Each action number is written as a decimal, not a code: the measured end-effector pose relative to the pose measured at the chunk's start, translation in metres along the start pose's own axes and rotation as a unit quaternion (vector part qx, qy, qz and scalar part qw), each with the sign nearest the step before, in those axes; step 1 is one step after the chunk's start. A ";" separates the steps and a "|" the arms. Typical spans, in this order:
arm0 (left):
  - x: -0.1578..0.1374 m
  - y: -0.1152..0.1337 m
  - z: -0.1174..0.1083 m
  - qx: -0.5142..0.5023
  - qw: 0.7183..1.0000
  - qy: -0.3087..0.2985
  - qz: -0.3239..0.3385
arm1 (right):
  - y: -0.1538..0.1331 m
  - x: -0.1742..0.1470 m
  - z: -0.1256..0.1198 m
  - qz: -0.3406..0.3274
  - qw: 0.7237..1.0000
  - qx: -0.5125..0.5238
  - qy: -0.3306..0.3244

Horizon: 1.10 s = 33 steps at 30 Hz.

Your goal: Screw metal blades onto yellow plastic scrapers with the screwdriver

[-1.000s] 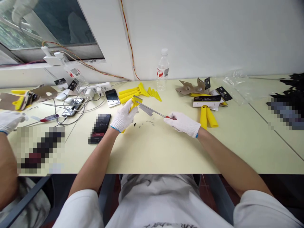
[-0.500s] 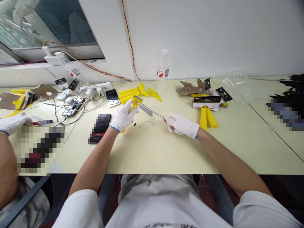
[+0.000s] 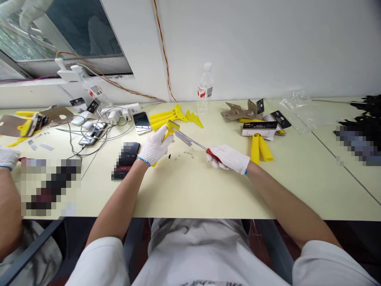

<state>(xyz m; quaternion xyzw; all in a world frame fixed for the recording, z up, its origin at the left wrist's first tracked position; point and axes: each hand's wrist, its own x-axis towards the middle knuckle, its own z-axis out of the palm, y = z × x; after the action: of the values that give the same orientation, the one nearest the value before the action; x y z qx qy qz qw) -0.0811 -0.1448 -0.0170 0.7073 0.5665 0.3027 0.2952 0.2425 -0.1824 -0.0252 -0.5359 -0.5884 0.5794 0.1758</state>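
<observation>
My left hand (image 3: 154, 147), in a white knit glove with a blue cuff, is closed around a yellow-handled scraper (image 3: 172, 126) whose head points up and right. My right hand (image 3: 228, 157), also gloved, grips a screwdriver (image 3: 212, 154) by its red handle. The long shaft slants up to the left, and its tip meets the scraper head. A grey metal blade (image 3: 183, 138) shows just under the shaft; whether it touches the scraper I cannot tell. Several tiny metal pieces (image 3: 188, 152) and a small black piece (image 3: 169, 156) lie on the table below.
A phone (image 3: 127, 155) lies left of my left hand. Behind stand yellow handles (image 3: 163, 117), yellow pieces (image 3: 195, 118) and a plastic bottle (image 3: 205, 89). Cardboard packaging (image 3: 258, 128) and yellow sleeves (image 3: 260, 147) sit at right. Cables (image 3: 119, 119) and a co-worker's gloved hand (image 3: 8, 158) are at left.
My right hand's fingers have shifted on the screwdriver, so more of the red handle shows. The co-worker's hand at left has drawn back with its screwdriver.
</observation>
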 end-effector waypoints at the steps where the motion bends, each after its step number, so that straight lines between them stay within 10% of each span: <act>1: 0.000 -0.001 0.000 0.001 1.000 0.000 0.001 | 0.001 0.002 0.000 -0.005 1.000 0.001 0.013; 33: -0.002 0.008 -0.004 0.007 1.000 0.005 -0.016 | 0.003 0.002 0.002 -0.068 0.994 -0.063 0.054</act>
<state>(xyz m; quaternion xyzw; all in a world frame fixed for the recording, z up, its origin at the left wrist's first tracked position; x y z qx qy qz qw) -0.0791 -0.1478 -0.0085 0.6985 0.5813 0.2975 0.2926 0.2414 -0.1827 -0.0291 -0.5350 -0.6484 0.4982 0.2124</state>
